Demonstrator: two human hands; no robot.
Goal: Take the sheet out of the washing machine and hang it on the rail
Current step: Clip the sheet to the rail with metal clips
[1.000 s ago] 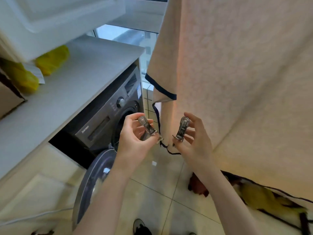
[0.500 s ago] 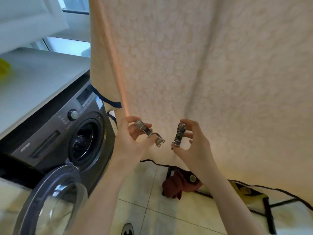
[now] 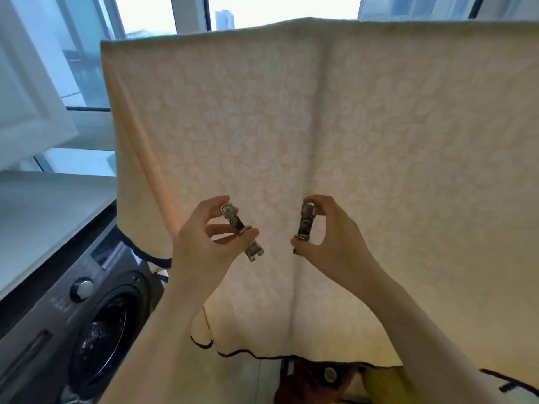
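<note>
A cream, textured sheet (image 3: 364, 126) with a dark hem hangs in front of me, folded over at its top edge; the rail under the fold is hidden. My left hand (image 3: 204, 246) pinches a metal clip (image 3: 240, 228) between thumb and fingers. My right hand (image 3: 332, 237) pinches a second metal clip (image 3: 304, 223), held nearly upright. Both hands are raised close to the cloth, a little apart from each other. The grey washing machine (image 3: 73, 316) stands at the lower left, its drum opening dark.
A white counter (image 3: 43, 211) tops the machine and an open white cabinet door (image 3: 26, 91) hangs at the upper left. Windows (image 3: 87, 68) lie behind the sheet. Red and yellow cloth (image 3: 344, 383) lies low on the floor beneath the hem.
My view has tilted up, so the sheet's top edge and the windows now show. Both hands rose with the clips still pinched and moved slightly apart.
</note>
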